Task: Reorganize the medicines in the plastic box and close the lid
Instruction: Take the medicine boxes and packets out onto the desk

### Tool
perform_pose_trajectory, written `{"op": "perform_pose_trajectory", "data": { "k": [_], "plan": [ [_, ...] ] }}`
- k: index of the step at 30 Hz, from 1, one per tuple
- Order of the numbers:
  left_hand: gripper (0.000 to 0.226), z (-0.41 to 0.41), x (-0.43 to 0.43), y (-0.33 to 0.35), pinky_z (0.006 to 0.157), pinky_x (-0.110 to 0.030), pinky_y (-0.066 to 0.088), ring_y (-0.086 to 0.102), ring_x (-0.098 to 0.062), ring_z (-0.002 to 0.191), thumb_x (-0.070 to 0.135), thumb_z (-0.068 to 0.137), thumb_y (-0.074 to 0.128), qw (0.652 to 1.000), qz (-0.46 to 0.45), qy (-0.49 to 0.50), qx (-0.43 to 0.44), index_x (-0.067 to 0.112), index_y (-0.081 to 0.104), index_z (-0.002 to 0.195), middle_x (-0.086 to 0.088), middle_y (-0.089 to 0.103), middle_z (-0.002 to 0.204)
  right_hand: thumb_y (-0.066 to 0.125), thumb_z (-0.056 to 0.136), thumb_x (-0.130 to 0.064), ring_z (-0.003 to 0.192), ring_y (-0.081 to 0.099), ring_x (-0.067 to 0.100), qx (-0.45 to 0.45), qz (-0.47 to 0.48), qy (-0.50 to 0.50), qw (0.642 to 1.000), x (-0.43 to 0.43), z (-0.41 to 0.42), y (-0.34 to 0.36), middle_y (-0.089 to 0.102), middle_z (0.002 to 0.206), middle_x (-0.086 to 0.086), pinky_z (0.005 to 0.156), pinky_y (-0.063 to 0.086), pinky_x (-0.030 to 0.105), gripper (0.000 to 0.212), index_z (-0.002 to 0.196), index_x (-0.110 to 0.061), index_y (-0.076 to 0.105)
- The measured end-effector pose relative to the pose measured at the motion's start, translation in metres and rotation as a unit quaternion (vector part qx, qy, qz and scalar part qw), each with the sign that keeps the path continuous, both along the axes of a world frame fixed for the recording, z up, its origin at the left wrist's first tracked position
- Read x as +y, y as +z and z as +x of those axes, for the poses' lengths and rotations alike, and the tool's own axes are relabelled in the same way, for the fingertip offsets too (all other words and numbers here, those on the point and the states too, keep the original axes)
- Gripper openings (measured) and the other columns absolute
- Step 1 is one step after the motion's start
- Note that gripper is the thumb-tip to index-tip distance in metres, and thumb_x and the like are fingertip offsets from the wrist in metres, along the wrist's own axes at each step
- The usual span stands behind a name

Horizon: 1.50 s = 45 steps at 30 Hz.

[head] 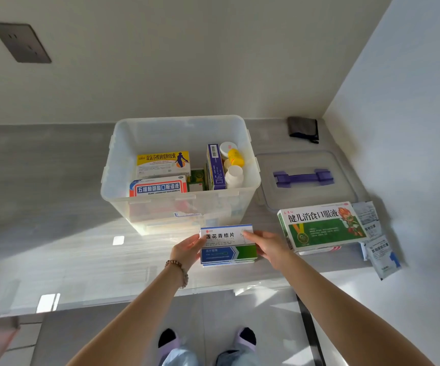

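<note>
- Head view: your left hand [187,250] and right hand [269,249] grip pill cartons [228,244] just before the plastic box [160,215].
- Right of it lies the lid [293,161].

The plastic box [145,136] blurs the lower medicine packs [187,214] inside.

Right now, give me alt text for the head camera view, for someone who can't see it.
A left hand and right hand grip the ends of a stack of blue-and-green medicine boxes in front of an open plastic box holding cartons and bottles. Its lid lies on the counter to the right, behind a green carton and sachets.
</note>
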<state>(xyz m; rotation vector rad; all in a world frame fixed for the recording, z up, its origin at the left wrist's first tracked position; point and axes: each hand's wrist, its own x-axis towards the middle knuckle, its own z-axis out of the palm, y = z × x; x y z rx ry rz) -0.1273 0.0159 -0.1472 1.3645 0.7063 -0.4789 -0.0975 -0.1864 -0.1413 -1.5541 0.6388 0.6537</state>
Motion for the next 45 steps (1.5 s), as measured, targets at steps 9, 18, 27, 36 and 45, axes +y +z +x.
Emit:
{"op": "perform_pose_trajectory", "data": {
  "k": [9,18,27,36,45],
  "plan": [
    [0.055,0.007,0.007,-0.012,0.094,-0.037,0.049,0.056,-0.027,0.115,0.029,0.083,0.064,0.996,0.050,-0.071,0.007,0.006,0.049,0.131,-0.014,0.059,0.126,0.070,0.082,-0.021,0.084,0.067,0.023,-0.027,-0.035,-0.007,0.999,-0.001,0.001,-0.010,0.069,0.098,0.012,0.073,0.057,0.029,0.038,0.115,-0.004,0.062],
    [0.059,0.011,0.026,0.022,0.100,-0.033,0.039,0.048,-0.022,0.123,0.047,0.088,0.049,0.921,0.297,-0.237,-0.088,0.010,0.041,0.133,-0.009,0.050,0.134,0.069,0.080,-0.041,0.125,0.046,0.019,-0.146,-0.176,0.125,0.965,-0.013,0.009,0.043,0.042,0.142,0.003,0.096,0.039,0.029,0.070,0.139,-0.018,0.037],
    [0.088,0.001,0.148,0.089,0.107,-0.037,0.036,0.043,-0.021,0.128,0.071,0.073,0.050,0.872,0.394,-0.287,-0.051,0.013,0.036,0.138,-0.004,0.041,0.144,0.073,0.076,-0.039,0.135,0.029,0.007,-0.358,-0.222,0.237,0.875,-0.001,0.050,0.158,0.027,0.148,-0.006,0.111,0.029,0.032,0.083,0.143,-0.026,0.026],
    [0.104,0.006,0.191,0.159,0.113,-0.040,0.027,0.030,-0.021,0.138,0.069,0.065,0.052,0.856,0.445,-0.221,-0.141,0.019,0.011,0.146,-0.003,0.025,0.153,0.068,0.081,-0.039,0.137,0.031,0.013,-0.371,-0.205,0.365,0.829,0.094,0.084,0.178,0.031,0.149,-0.005,0.105,0.028,0.023,0.072,0.141,-0.021,0.033],
    [0.100,0.072,0.145,0.160,0.114,-0.044,0.025,0.017,-0.022,0.142,0.071,0.072,0.047,0.788,0.525,-0.229,-0.227,0.021,0.004,0.148,0.000,0.012,0.156,0.062,0.088,-0.033,0.126,0.048,0.021,-0.240,-0.206,0.434,0.844,0.155,0.109,0.149,0.051,0.135,0.001,0.086,0.037,0.021,0.053,0.134,-0.013,0.044]
  ]
}}
